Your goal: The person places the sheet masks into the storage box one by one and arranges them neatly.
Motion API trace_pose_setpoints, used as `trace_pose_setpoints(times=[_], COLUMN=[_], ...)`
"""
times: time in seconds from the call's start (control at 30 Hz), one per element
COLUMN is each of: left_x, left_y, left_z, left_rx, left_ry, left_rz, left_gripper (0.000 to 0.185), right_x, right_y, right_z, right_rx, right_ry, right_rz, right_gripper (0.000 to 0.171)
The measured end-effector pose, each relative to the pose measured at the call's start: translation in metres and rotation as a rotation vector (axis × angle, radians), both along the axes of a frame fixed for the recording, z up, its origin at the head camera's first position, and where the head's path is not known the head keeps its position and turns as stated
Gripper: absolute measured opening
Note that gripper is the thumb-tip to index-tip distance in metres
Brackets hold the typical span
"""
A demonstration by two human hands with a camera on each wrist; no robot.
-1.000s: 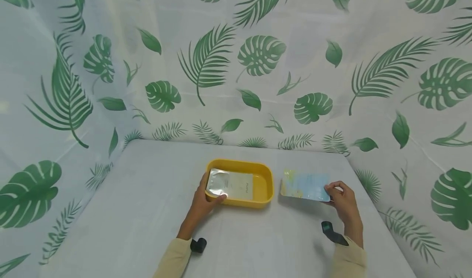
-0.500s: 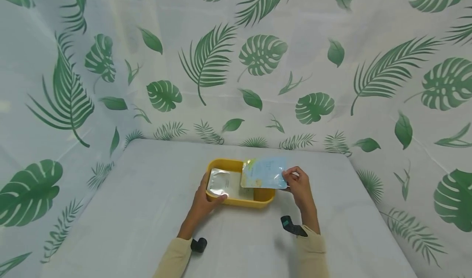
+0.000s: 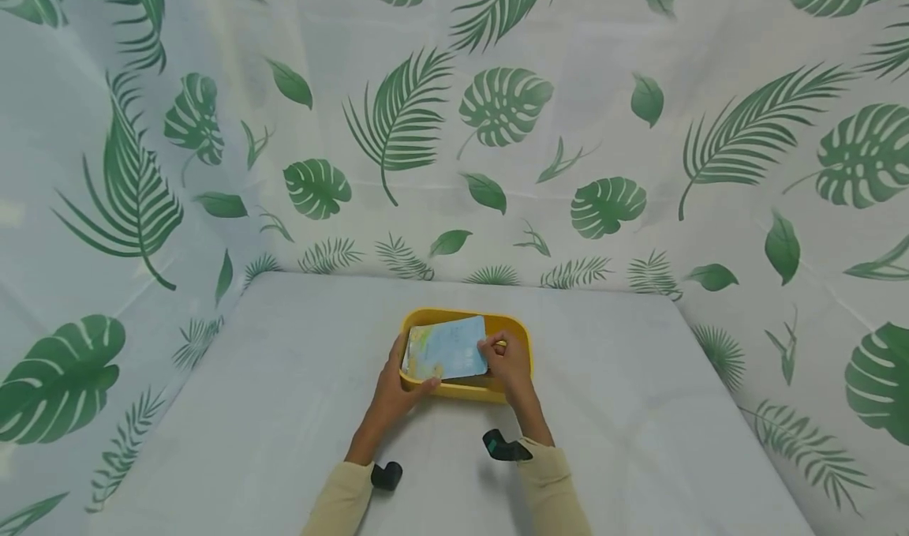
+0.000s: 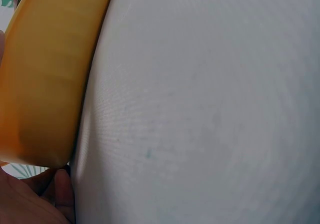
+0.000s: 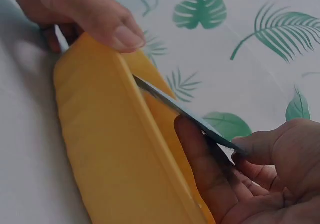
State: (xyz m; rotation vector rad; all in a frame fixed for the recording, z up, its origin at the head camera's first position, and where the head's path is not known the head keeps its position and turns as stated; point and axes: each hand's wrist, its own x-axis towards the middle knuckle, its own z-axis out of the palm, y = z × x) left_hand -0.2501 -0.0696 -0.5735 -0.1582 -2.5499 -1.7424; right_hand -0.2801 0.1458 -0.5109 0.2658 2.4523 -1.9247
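Observation:
A yellow rectangular tray [image 3: 469,392] sits on the table. My left hand [image 3: 393,386] grips its left end, the thumb over the front rim; in the right wrist view that left thumb [image 5: 127,36] lies on the rim. A flat pouch with a light-blue printed face [image 3: 450,348] is pinched at its right edge by my right hand [image 3: 511,366]. The pouch tilts down into the tray, its left end low and its right end raised, as the right wrist view shows edge-on. It covers nearly all of the silver-and-cream pouch lying beneath it.
The white-covered table [image 3: 284,362] spreads around the tray on all sides. White curtains with green leaf prints [image 3: 398,125] enclose its back and sides. A small black camera [image 3: 387,475] is strapped to my left wrist and another black camera [image 3: 503,447] to my right.
My right hand has carried the blue pouch leftward from the table's right side, over the tray's rim and down onto the silver-and-cream pouch. The left hand keeps its grip on the tray.

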Motion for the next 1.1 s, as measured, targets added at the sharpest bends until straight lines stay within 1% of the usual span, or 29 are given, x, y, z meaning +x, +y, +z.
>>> trace_pose_setpoints(times=[0.07,0.2,0.37,0.53,0.6,0.83,0.93,1.1], left_x=[0.0,-0.001,-0.001,-0.0003,0.0,-0.0016,-0.0028,-0.0016], left_y=[-0.0005,-0.0022,-0.0028,-0.0012,-0.0007,-0.0006,-0.0006,0.0], left_z=[-0.0002,0.0008,0.0012,-0.0014,-0.002,-0.0005,0.0004,-0.0014], left_rx=[-0.004,-0.01,-0.006,-0.006,-0.004,0.022,0.022,0.013], left_ry=[-0.001,0.01,0.01,-0.029,-0.037,0.012,0.021,0.01], left_rz=[0.002,0.009,0.014,0.01,0.013,0.002,-0.002,0.006], left_gripper=[0.11,0.109,0.109,0.111,0.111,0.109,0.109,0.11], right_x=[0.0017,0.003,0.002,0.0046,0.0061,0.01,0.01,0.0107], right_y=[-0.0021,-0.0023,-0.0006,-0.001,-0.0018,-0.0047,-0.0061,-0.009], right_z=[-0.0021,-0.0033,-0.0039,-0.0073,-0.0082,-0.0058,-0.0055,-0.0061], right_rx=[0.049,0.222,0.387,0.547,0.583,0.635,0.665,0.729], right_ry=[0.005,0.032,0.049,0.025,0.017,0.032,0.046,0.06], right_rz=[-0.014,-0.008,0.067,0.132,0.146,0.146,0.142,0.133], right_gripper=[0.014,0.017,0.018,0.021,0.021,0.021,0.021,0.021])
